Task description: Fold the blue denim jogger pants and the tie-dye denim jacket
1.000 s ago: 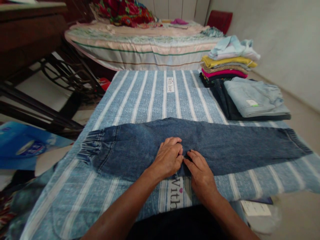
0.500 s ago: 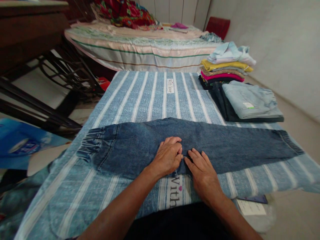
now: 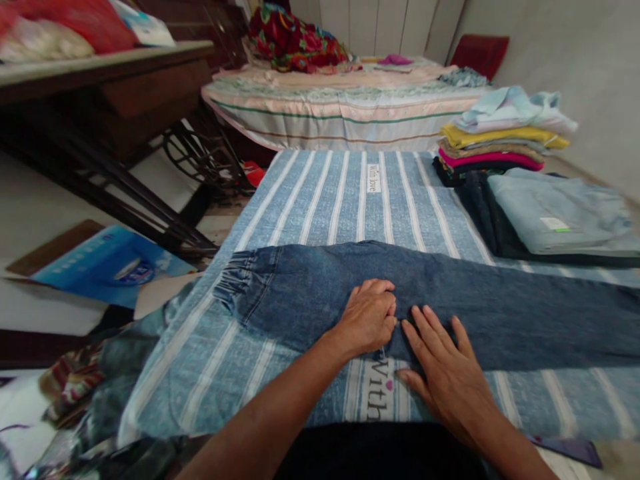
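The jeans (image 3: 310, 303) lie crosswise on the striped sheet (image 3: 320, 200), gathered end toward its left edge, long axis left to right. The left hand (image 3: 367, 320) rests curled on their middle, its grip unclear. Just beside it, the right hand (image 3: 447, 373) lies flat, fingers spread, on their near edge.

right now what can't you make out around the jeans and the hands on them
Dark jeans: far right end cut off by the head view's right edge.
Left hand: curled, so whether it pinches denim is hidden under it.
Tag on the folded light jeans: too small to read.
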